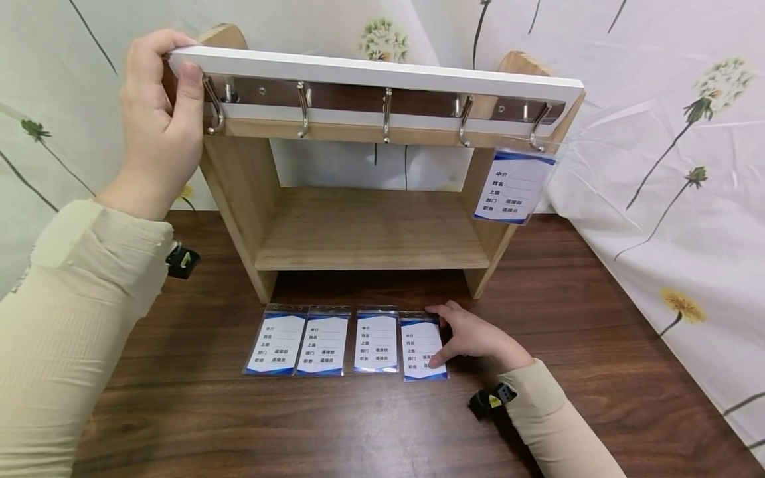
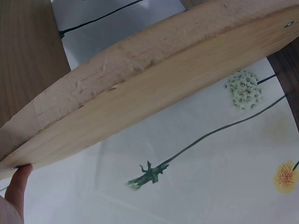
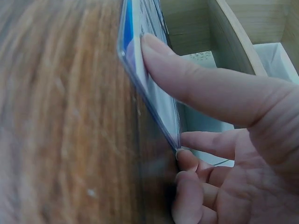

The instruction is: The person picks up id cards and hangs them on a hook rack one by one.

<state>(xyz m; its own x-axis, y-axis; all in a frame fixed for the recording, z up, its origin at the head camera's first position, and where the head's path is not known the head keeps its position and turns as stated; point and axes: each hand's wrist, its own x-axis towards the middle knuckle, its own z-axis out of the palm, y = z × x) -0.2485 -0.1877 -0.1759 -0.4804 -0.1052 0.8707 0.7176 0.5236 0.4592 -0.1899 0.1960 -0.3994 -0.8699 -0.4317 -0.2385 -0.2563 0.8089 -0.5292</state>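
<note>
My left hand [image 1: 158,113] grips the left end of the white rail [image 1: 370,66] on a wooden hook rack [image 1: 370,229], its thumb over the front face. In the left wrist view, a fingertip [image 2: 21,182] touches the rack's wooden side [image 2: 154,79]. Down on the table, my right hand [image 1: 475,335] holds the rightmost ID badge [image 1: 418,345] by its right edge. The right wrist view shows the thumb [image 3: 187,79] on the badge's face [image 3: 161,100] and the other fingers curled at its corner. Another ID badge [image 1: 515,186] hangs from the rightmost hook [image 1: 540,126].
Three more badges [image 1: 277,342] lie in a row on the dark wooden table [image 1: 335,425], left of the held one. Other metal hooks [image 1: 387,116] line the rail with nothing hanging on them. Flower-printed cloth [image 1: 657,166] stands behind and beside the rack.
</note>
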